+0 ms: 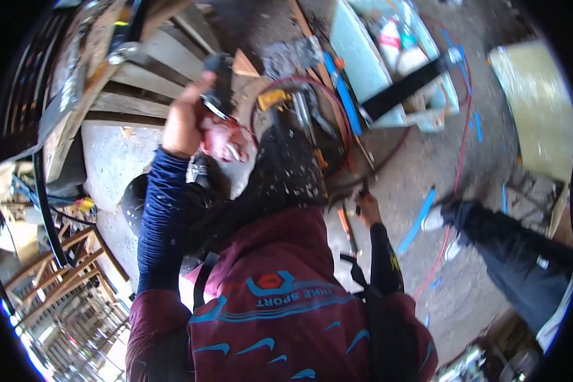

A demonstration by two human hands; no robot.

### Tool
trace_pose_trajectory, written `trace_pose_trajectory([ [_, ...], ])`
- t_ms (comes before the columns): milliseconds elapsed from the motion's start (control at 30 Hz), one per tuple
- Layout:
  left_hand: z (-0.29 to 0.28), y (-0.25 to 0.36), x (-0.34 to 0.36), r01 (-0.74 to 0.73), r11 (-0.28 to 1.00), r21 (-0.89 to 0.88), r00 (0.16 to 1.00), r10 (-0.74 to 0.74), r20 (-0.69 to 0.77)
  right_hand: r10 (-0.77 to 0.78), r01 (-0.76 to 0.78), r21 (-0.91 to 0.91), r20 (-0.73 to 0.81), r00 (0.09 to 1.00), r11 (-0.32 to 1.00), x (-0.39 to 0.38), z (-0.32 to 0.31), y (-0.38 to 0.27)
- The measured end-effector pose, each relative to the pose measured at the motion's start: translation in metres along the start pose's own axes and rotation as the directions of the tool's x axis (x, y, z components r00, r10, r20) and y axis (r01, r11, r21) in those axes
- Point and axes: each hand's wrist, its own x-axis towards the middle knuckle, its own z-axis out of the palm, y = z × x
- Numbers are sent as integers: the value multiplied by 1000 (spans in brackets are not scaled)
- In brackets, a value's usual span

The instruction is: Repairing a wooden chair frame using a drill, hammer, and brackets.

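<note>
Left hand (183, 121), 10 o'clock: fingers (207, 79) clamped on a black piece (220, 89); a firm, level grip should serve. Right hand (369, 211), 3 o'clock: cannot tell its grip.

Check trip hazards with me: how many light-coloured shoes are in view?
2: an upper shoe, just right of a blue strip, and a lower shoe, both beside dark trousers at right. Others may be hidden.

I see a long, blurred black object (220, 83) in the left hand (184, 125); a slim dark object (365, 186) juts from the right hand (370, 212).
</note>
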Motion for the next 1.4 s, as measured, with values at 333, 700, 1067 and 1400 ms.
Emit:
trace_pose_trajectory([
  [333,13,-8,-20,-75,997,14,997,75,-12,-619,466,-553,-118,777,691,28,4,1],
  [700,13,-24,-22,-75,997,-31,981,80,178,-771,236,-870,-222,596,433,-18,15,7],
  [1067,22,-34,-14,-51,996,69,999,50,17,-526,162,-813,-196,828,559,-91,48,79],
  [1400,18,-37,-23,-32,999,-28,989,35,146,-635,400,-809,44,772,430,-7,32,10],
])
